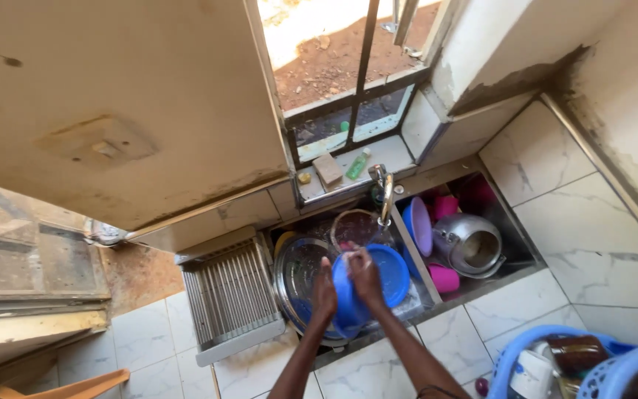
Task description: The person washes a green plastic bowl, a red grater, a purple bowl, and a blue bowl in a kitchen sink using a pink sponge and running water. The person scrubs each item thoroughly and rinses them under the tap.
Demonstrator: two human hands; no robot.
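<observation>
Steel sink [407,307] | both hands, apparently, on round blue plastic bowl [348,299]

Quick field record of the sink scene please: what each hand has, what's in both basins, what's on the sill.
left hand: steadies blue plate
right hand: on the same plate's face
left basin: large metal tray, second blue plate, bowl under tap
right basin: metal kettle, pink cups
sill: soap bar, green bottle
</observation>
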